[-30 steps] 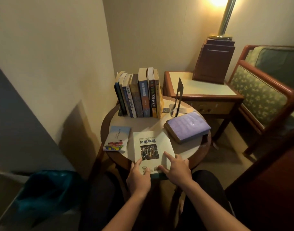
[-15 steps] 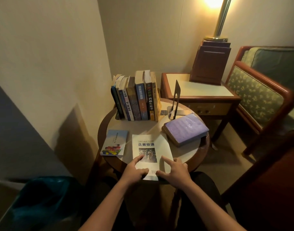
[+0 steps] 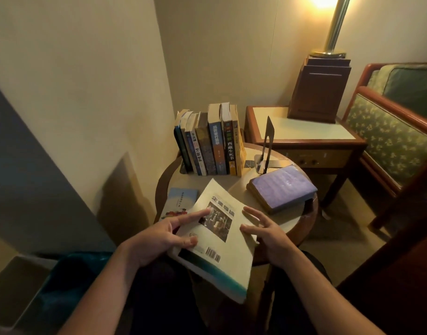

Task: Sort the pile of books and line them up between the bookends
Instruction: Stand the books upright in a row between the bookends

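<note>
My left hand (image 3: 159, 235) grips the white book (image 3: 217, 238), thumb and index finger on its cover. The book is raised and tilted over the near edge of the round table (image 3: 302, 221). My right hand (image 3: 268, 240) touches the book's right edge with its fingers spread. A row of upright books (image 3: 217, 146) stands at the back of the table against the left bookend (image 3: 182, 169). The dark right bookend (image 3: 268, 146) stands apart from the row, with a gap between. A thick purple book (image 3: 282, 187) lies flat at the right. At the left lies a small blue book (image 3: 181, 199), partly hidden.
A wooden side table (image 3: 304, 131) carrying a lamp base (image 3: 319, 90) stands behind the round table. An upholstered armchair (image 3: 389, 131) fills the right side. The wall runs close along the left, and a teal bag (image 3: 69, 281) sits on the floor below it.
The white book lay flat on the table under both hands; now it is lifted off the surface, turned clockwise and tilted, with my left hand holding it.
</note>
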`<state>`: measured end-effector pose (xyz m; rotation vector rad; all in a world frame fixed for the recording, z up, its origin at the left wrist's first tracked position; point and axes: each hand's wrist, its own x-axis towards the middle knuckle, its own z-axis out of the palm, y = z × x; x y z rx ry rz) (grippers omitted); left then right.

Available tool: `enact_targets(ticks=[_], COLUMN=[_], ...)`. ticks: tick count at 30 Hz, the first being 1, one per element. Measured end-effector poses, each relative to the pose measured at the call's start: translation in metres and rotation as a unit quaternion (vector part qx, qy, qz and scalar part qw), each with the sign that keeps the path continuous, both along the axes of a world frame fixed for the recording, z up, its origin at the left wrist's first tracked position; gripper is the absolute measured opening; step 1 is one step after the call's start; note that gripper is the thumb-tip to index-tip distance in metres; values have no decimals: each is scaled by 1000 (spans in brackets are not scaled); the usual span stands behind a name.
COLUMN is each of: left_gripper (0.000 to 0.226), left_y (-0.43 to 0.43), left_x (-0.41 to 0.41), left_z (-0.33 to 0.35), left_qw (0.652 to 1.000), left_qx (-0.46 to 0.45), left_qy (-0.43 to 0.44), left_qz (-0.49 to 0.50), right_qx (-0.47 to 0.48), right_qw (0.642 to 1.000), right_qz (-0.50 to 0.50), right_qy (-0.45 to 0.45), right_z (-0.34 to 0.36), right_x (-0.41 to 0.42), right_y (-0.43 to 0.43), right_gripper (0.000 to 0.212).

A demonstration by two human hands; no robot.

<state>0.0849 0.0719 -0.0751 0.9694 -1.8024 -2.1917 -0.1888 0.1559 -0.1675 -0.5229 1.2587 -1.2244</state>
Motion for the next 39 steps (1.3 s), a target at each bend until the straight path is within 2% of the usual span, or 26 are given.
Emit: enact_targets(ticks=[3,6,8,10,14,16,19,21,23,24,25,29,31,34,37,39], left_gripper=[65,65,65,69,65,64,63,66,67,67,67,70,74,85,103,98], left_y=[-12,-25,-30,-36,-44,-48,-55,-58,-56,-51,-45,-23,-21,-32,-52,-68], left_x=[9,6,-1,-12,-38,-50,-62,-70,-83,-91,-100,-135,-146,-156,-158,-154], left_z=[8,16,21,23,22,21,12,3,-5,-8,-10,-34,-45,-54,-65,-74], left_qw=[996,992,988,985,961,950,943,903,835,822,827,889,901,906,906,901], left_qx=[-38,-68,-90,-109,-210,-251,-293,-385,-490,-511,-511,-447,-427,-417,-410,-414], left_qy=[-29,-58,-83,-97,-137,-144,-131,-173,-231,-231,-216,-97,-66,-62,-98,-125], left_qz=[-74,-91,-91,-92,-117,-114,-87,-82,-96,-97,-93,-16,28,38,26,22], right_qx=[-22,-44,-55,-60,-41,-45,-81,-95,-100,-103,-106,-110,-113,-111,-109,-108], right_qw=[999,999,996,989,946,938,952,960,965,965,964,961,956,942,920,905], right_qz=[-9,20,61,113,228,226,168,134,105,92,79,34,31,28,30,27], right_qy=[-23,-19,25,73,225,260,243,225,219,225,233,251,270,316,376,411], right_z=[14,38,56,76,112,119,119,117,116,117,117,125,131,140,150,156], right_x=[-20,-42,-54,-61,-55,-51,-51,-52,-53,-53,-53,-59,-65,-77,-89,-97], right_y=[-1,2,4,4,2,4,11,14,12,10,8,0,-4,-11,-23,-34], right_gripper=[52,52,57,54,57,59,59,59,58,58,57,58,59,56,56,57])
